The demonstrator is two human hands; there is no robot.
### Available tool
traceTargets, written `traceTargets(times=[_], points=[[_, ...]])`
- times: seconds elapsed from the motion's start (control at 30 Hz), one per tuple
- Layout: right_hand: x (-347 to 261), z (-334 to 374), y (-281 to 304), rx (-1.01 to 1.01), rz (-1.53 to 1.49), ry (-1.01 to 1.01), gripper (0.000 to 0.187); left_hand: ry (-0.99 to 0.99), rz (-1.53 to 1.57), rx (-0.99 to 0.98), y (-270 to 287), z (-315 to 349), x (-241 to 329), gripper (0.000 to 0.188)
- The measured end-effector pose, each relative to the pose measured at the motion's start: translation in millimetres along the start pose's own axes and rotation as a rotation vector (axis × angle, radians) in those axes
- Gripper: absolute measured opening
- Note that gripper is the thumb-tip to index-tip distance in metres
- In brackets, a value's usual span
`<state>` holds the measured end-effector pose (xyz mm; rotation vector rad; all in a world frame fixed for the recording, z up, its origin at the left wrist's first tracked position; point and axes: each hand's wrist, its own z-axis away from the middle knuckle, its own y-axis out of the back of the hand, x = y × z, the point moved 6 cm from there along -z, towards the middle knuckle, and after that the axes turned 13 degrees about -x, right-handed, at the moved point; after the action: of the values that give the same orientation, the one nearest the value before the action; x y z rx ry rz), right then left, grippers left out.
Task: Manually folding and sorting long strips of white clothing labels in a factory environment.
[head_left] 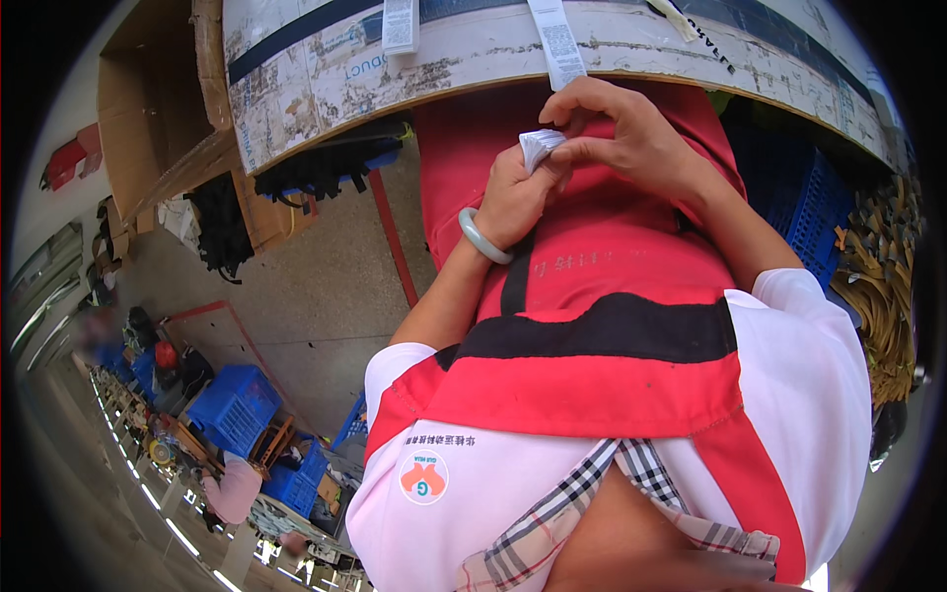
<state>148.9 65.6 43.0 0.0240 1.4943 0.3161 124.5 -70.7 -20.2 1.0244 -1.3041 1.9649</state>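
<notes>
Nearest the camera are the checked collar [552,508] and red apron [592,390], on the near side of the table [306,104]. Head view: the left hand [515,195], with a pale bracelet [483,239] at its wrist, is just off the table's near edge, its fingers closed round the lower end of a stack of white labels [539,148]. The labels sit short of that edge, their long axis running roughly from the left fist toward the table, with the fanned end outermost.

From the right hand [631,138], the labels lie to the left, along the table's edge. Both hands are at them: the left has the grip, while the right is loosely bent, thumb against or just beside the stack and forefinger arched over its far end; whether it has hold of a label, I cannot tell.

On the table, just beyond the right hand, a printed strip [558,47] hangs over the edge; another strip [400,28] lies farther left. A blue crate [817,212] stands off the table's right end, and an open carton [158,109] off its left.
</notes>
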Motion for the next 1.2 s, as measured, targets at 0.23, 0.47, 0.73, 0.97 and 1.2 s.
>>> traceTargets(times=[0.23,0.47,0.73,0.97,1.2], points=[[2.2,3.0,1.2,-0.136,-0.307,-0.161,0.015,-0.027,-0.159,-0.061,-14.9,-0.8,14.5,0.017],[-6.5,8.9,29.6,0.149,0.359,0.119,0.009,0.164,-0.163,-0.131,-13.4,-6.8,9.8,0.022],[52.4,35.1,156.1,0.684,0.977,-0.090,0.021,0.062,0.144,-0.058,-6.9,-15.7,6.2,0.020],[29.4,24.6,150.2,0.808,0.918,-0.019,0.015,0.034,0.137,0.013,9.6,-14.9,8.9,0.018],[10.8,-50.5,82.6,0.408,0.760,0.232,0.015,0.029,0.076,0.015,10.3,-27.0,32.6,0.020]])
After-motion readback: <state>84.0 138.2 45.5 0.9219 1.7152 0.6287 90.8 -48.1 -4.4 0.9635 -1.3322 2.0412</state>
